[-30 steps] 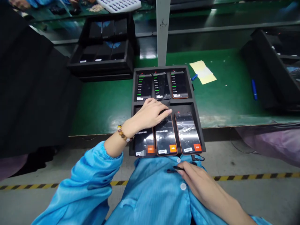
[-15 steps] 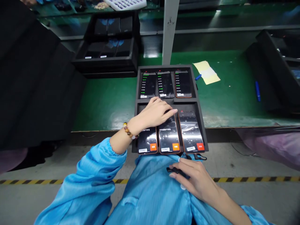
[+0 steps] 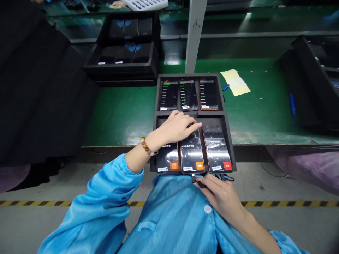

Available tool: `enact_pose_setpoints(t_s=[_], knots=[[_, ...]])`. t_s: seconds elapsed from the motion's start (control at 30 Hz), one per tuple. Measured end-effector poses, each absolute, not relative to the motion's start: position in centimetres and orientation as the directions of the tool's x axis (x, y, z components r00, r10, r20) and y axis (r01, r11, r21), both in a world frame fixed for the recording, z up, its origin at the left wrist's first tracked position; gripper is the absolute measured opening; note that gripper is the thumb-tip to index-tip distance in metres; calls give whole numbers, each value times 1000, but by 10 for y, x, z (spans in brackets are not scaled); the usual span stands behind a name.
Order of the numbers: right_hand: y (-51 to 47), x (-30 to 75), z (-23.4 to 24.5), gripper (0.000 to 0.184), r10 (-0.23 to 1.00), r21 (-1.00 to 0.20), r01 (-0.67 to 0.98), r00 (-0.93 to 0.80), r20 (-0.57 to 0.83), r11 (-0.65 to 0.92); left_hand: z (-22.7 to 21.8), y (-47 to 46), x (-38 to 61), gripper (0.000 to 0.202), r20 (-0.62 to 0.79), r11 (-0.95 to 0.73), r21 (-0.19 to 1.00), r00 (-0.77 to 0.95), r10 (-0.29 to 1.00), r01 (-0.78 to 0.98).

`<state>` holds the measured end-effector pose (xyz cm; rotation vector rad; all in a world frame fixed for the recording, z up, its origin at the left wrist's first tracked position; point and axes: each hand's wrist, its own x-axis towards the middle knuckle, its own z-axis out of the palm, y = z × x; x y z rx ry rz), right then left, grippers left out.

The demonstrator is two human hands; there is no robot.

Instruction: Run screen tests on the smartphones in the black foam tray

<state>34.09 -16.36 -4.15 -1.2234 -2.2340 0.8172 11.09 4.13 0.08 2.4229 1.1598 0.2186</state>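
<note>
A black tray holds two rows of phones, its near edge over my lap. My left hand lies across the near row, fingers bent and apart, its thumb at the top of the middle phone. It partly covers the near left phone. My right hand pinches a black cable plug, its tip at the bottom edge of the middle phone; whether it is inserted I cannot tell. Another black plug sits below the near right phone.
Stacked black trays with phones stand at the back left. On the green bench lie yellow paper and a blue pen. A grey post rises behind the tray, and more dark trays stand at right.
My right hand has moved up with the black cable plug, from over my lap to the bottom edge of the middle phone. My left hand stays in place on the near row.
</note>
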Motion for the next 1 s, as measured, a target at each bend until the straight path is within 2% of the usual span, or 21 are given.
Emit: enact_pose_setpoints(t_s=[0.33,0.67,0.87,1.0], knots=[[-167,341,-44,20,892,-751,551,-438,111,364,1,42,113,59,-78,-506,519,627,775,689],[-175,338,-59,25,930,-800,515,-341,141,310,-2,42,112,55,-65,-507,523,625,778,685],[-171,331,-59,19,936,-788,527,-304,176,319,3,38,112,60,-68,-505,526,625,778,685],[-168,340,-45,26,901,-702,584,-384,204,408,4,33,110,62,-75,-482,541,610,788,689]])
